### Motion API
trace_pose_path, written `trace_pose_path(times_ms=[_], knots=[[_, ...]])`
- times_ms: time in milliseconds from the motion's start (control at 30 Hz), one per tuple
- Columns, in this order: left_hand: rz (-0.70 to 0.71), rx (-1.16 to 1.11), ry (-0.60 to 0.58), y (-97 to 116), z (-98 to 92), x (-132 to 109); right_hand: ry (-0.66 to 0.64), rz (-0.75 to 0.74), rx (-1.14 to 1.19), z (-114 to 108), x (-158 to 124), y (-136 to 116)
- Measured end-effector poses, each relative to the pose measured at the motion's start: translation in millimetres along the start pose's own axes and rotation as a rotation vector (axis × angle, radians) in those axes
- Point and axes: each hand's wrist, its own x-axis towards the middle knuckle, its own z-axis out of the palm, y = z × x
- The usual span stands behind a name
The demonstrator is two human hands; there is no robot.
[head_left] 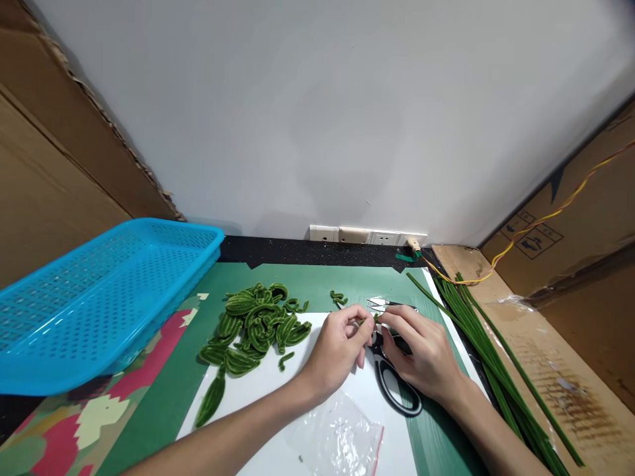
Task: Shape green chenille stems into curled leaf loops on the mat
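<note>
My left hand (340, 347) is closed in a pinch on a short green pipe cleaner piece (376, 318), mostly hidden by the fingers. From the other side, the fingertips of my right hand (421, 347) are closed at the same piece. Black-and-grey scissors (384, 380) lie under my right hand, handles toward me. Behind the hands are small thread snips (377, 303) and a few curled green bits (338, 297). To the left is a pile of leaf-shaped, bent green pipe cleaner pieces (258, 327), with one single leaf (211, 400) in front.
A clear zip bag (342, 436) lies on white paper (268, 410) over a green mat (149, 416). A blue perforated basket (114, 291) stands left. Long green pipe cleaners (489, 357) lie right, near cardboard (570, 370). A yellow-red cord (501, 261) runs from the wall sockets (354, 235).
</note>
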Motion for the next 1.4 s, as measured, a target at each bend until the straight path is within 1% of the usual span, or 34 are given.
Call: trace_pose_path(times_ms=[333, 467, 700, 933, 1133, 1300, 1400], knots=[[0.004, 0.002, -0.033, 2, 0.0, -1, 0.119, -0.075, -0.009, 0, -1, 1], [-0.001, -0.03, -0.022, 3, -0.4, -1, 0.125, -0.077, -0.021, -1, -2, 2], [-0.019, -0.043, -0.098, 7, -0.2, -2, 0.137, -0.081, -0.004, -2, -2, 4], [0.01, -0.012, -0.074, 7, 1.4, -1, 0.145, -0.034, 0.043, -1, -9, 10], [-0.006, -0.024, -0.055, 6, 1.4, -1, 0.145, -0.027, 0.037, 0, -9, 10], [-0.025, -0.056, -0.023, 7, 2.3, -1, 0.162, -0.013, -0.005, -1, -7, 10], [-0.033, -0.051, -0.018, 9, 2.7, -2, 0.144, -0.062, -0.078, -3, -10, 12]])
